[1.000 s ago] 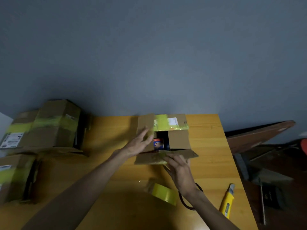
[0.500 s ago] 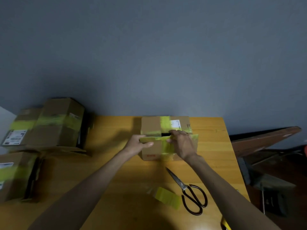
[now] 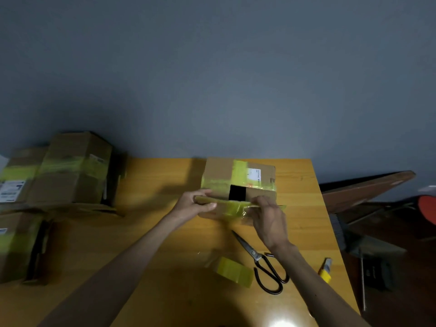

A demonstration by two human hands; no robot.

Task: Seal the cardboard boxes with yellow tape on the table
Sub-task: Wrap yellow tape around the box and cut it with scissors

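The cardboard box (image 3: 218,169) is sitting on the bench (image 3: 160,175) just beyond both hands, its long axis running left to right across the person's front. Its near flap (image 3: 226,205) is lying along that same axis, spanning from one hand to the other. The left hand (image 3: 194,206) is pinching the flap's left end, thumb along the top and fingers curled beneath. The right hand (image 3: 269,220) is holding the right end, back of the hand towards the camera and fingers curled over the edge. Both forearms are reaching forward and converging on the box, each hand about equally close to its own end.

Just beyond the flap, between the two hands, a dark gap (image 3: 237,192) is showing, so the top is not yet shut; the flap seems to need folding away from the person to cover it.

The yellow tape roll (image 3: 233,271) is lying behind the hands, nearer the person and closer to the right wrist, with scissors (image 3: 264,263) just to its right. Taking up the tape would probably fall to the right hand, while the left is pinning the flap. Already-taped boxes (image 3: 70,168) are standing well off beyond the left hand's side.
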